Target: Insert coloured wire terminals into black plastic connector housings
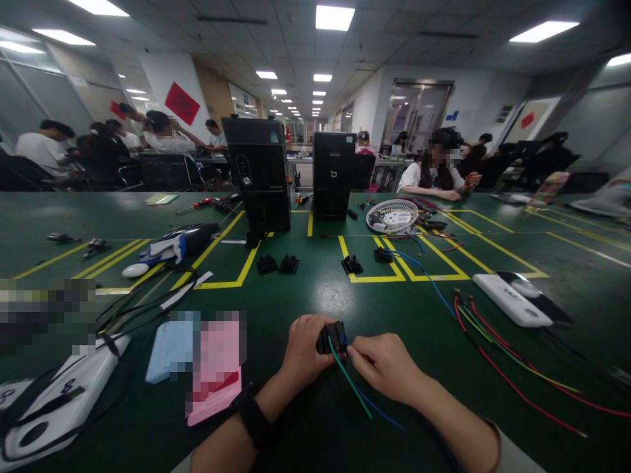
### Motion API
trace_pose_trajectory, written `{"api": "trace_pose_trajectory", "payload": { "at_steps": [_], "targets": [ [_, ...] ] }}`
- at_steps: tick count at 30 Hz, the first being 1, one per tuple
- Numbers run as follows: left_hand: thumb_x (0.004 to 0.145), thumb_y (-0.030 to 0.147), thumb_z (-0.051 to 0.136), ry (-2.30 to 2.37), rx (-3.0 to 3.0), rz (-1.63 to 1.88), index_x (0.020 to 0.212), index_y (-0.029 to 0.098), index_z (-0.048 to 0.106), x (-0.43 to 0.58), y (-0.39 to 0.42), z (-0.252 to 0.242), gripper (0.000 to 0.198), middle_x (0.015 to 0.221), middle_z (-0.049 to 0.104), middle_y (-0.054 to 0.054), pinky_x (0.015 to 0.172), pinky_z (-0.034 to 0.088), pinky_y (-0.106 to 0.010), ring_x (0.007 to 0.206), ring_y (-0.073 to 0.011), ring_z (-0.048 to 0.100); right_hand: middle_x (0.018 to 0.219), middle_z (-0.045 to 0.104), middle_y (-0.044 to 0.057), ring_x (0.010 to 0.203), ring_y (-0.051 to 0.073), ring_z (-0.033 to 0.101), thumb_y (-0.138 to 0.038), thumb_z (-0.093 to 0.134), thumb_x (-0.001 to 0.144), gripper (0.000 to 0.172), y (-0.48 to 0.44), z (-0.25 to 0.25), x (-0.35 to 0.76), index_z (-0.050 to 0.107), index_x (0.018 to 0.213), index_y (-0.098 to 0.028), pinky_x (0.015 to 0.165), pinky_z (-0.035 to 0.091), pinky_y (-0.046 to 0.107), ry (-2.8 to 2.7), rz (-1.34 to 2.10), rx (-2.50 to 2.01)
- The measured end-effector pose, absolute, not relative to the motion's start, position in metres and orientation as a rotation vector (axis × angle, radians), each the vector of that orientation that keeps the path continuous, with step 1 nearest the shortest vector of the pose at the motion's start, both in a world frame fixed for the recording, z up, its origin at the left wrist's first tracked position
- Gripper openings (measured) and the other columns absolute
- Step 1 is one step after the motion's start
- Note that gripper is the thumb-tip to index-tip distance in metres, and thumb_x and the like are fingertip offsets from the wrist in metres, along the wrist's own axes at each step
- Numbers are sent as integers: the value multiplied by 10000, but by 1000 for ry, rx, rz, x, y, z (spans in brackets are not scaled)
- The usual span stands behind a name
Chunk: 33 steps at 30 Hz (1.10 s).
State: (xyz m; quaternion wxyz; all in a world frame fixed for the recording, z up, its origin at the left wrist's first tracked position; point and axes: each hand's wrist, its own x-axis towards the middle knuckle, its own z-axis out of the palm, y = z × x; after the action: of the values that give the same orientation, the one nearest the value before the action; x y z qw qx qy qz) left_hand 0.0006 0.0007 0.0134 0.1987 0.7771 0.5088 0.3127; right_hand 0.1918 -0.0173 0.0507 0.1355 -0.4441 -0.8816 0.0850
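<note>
My left hand (306,345) is closed around a small black terminal block (325,340), held just above the table. A green wire (351,387) runs out of the block toward me. My right hand (382,364) has its thumb and fingers pinched at the block's right side, on a blue wire (382,414) whose free end trails below. Exactly where the blue wire meets the block is partly hidden by the fingers. Similar black blocks (288,264) lie farther off on the table, and one of them (383,255) has blue wires attached.
Loose red, yellow and green wires (513,355) lie at the right, near a white device (510,300). A pink case (217,368) and a blue case (170,351) sit at left. Two black computer towers (332,177) and a white basket (393,215) stand farther back. A person (438,171) sits opposite.
</note>
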Motion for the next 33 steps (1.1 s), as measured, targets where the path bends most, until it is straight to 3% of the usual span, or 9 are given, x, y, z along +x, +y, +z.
{"api": "trace_pose_trajectory", "payload": {
  "at_steps": [7, 17, 23, 33],
  "targets": [
    [665, 404, 692, 1417, 2157, 891, 986, 250, 588, 1, 2, 10, 370, 965, 629, -25, 851, 363, -387, 960, -254, 525, 558, 568, -9, 475, 81, 439, -305, 410, 904, 316, -15, 46, 198, 570, 663, -178, 513, 140, 266, -2710, 184, -1308],
    [653, 419, 704, 1415, 2167, 898, 983, 251, 587, 1, 1, 11, 389, 966, 626, -20, 856, 363, -384, 962, -251, 524, 610, 590, 1, 528, 88, 490, -272, 344, 933, 325, -18, 45, 193, 558, 713, -164, 541, 183, 275, -2659, 130, -1190],
    [665, 416, 688, 1425, 2155, 886, 994, 252, 590, 0, 2, 10, 380, 973, 629, -29, 869, 363, -404, 975, -259, 521, 587, 603, 6, 484, 93, 484, -322, 388, 922, 334, -16, 45, 196, 580, 692, -175, 516, 128, 282, -2758, 103, -1308],
    [668, 388, 681, 1418, 2188, 870, 986, 252, 586, 1, 0, 13, 358, 968, 627, -26, 858, 364, -379, 967, -252, 524, 615, 613, 1, 528, 89, 511, -292, 353, 932, 329, -19, 47, 190, 567, 712, -171, 533, 189, 265, -2680, 131, -1188]
  ]
}}
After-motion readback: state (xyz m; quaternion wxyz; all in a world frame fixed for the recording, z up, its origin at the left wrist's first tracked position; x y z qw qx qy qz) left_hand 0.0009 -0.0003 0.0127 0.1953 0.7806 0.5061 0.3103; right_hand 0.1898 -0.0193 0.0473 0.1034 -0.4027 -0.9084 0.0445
